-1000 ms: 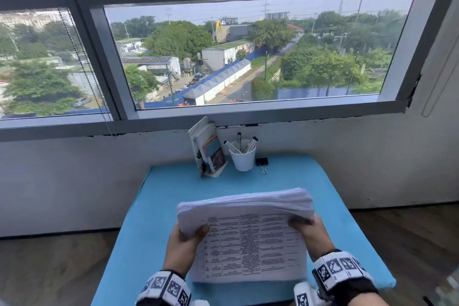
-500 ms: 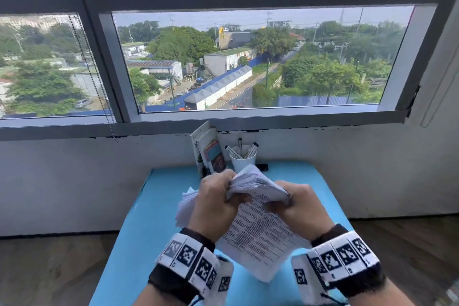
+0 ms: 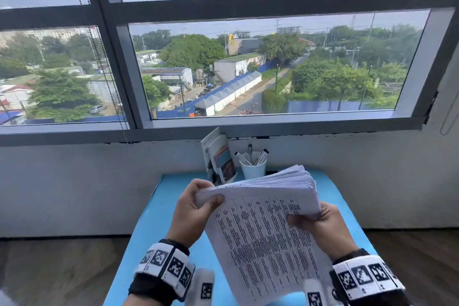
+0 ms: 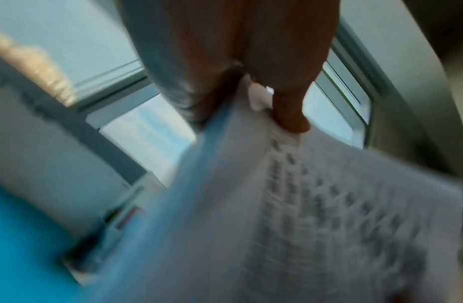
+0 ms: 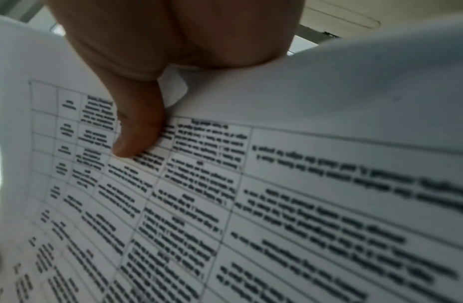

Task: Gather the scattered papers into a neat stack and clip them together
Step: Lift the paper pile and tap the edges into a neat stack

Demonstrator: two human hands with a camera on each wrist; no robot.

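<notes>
Since half a second ago we've uncrumpled the papers point(image 3: 268, 228): they were bunched between fists, and now they're held as a thick tilted sheaf above the blue table point(image 3: 154, 226). Left hand point(image 3: 192, 213) pinches the top-left corner with its thumb on top. Right hand point(image 3: 323, 227) grips the right edge, thumb pressed on the printed grid (left wrist view blurred). White cup point(image 3: 253, 169) holds markers; booklets point(image 3: 218, 156) stand beside it.

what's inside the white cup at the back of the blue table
Three markers stand in the white cup, tips pointing up. Their lower ends and the cup's bottom are hidden by its wall and the held paper stack.
</notes>
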